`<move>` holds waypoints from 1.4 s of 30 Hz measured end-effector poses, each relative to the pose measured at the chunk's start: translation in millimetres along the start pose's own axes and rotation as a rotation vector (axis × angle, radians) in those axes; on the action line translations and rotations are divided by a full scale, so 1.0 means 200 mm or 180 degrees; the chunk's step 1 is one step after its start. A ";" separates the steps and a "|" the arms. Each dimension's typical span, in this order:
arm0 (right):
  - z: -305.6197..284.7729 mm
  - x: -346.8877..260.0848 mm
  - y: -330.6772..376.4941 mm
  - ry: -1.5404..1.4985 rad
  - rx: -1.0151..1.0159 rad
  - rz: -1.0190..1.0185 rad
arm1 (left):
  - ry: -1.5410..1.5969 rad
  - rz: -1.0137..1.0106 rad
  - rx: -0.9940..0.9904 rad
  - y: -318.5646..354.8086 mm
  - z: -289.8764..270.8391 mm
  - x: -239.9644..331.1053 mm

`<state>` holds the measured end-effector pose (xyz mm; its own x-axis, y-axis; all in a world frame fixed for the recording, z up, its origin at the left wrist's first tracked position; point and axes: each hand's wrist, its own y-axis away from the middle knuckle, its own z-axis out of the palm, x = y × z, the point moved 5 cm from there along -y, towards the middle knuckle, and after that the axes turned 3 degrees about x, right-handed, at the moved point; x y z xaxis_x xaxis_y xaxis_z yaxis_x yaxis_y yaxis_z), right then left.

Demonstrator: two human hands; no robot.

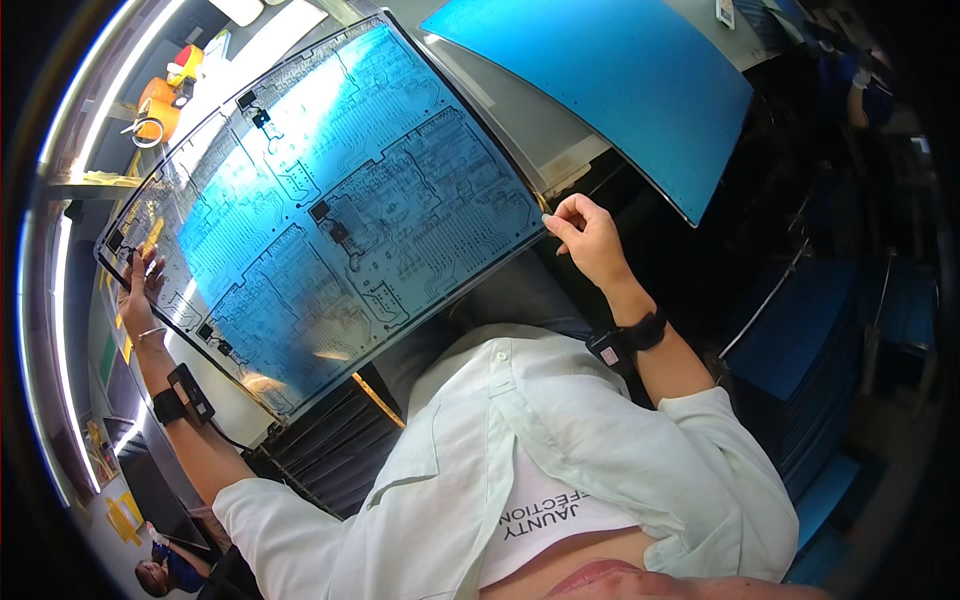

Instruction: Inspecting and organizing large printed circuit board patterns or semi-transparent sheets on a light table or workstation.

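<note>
A large transparent sheet of circuit film with black trace patterns is held up in front of me, tilted, with blue and bright light showing through it. My left hand grips its left edge, the fingers partly seen through the film. At the right corner, my right hand is closed in a pinch, thumb and forefinger at the film's edge. A small yellowish strip shows beside those fingertips; whether they also hold it is unclear. Black devices are strapped to both my wrists.
A blue panel lies at the far right on a grey surface. Orange tape rolls stand at the far left, near bright tube lights. Stacked blue panels are at the right. Another person is at the lower left.
</note>
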<state>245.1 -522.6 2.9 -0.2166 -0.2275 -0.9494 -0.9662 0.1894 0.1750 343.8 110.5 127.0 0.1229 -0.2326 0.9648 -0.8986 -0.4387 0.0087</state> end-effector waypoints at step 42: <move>-0.07 -0.11 -0.02 -0.0055 -0.0368 0.0110 | -0.3445 -0.0325 0.0674 -0.07 0.16 -0.46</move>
<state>251.8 -531.0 25.9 -0.2484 -0.2060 -0.9465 -0.9681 0.0853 0.2356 357.9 109.4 29.9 0.5885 -0.7775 0.2218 -0.7857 -0.6146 -0.0699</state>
